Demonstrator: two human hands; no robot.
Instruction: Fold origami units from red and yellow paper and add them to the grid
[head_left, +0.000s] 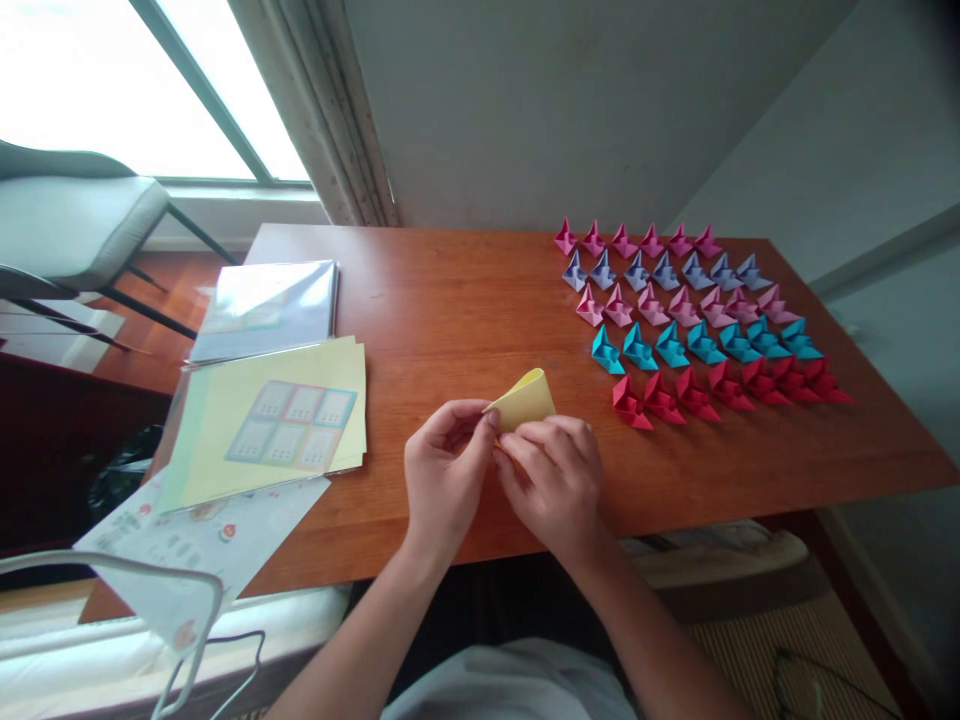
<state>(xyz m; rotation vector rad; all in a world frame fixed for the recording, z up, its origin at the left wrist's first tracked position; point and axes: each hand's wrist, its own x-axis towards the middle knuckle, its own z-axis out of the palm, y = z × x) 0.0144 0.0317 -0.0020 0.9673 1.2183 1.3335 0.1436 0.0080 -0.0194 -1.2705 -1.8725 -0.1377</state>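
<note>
Near the front edge of the table I hold a folded piece of yellow paper (527,402) up between both hands. Its top edge is bent over in a loose loop, not flattened. My left hand (450,465) pinches the paper's left corner between thumb and fingers. On the lower right side, my right hand (555,475) grips it with curled fingers, and the fingertips hide the paper's lower edge.
Rows of folded paper figures in magenta, lavender, pink, turquoise (671,345) and red (697,395) stand on the right of the wooden table (450,290). At left lie yellow sheets (225,410), a clear-wrapped pack (270,305) and a printed white sheet (217,540). A chair (82,225) stands beyond.
</note>
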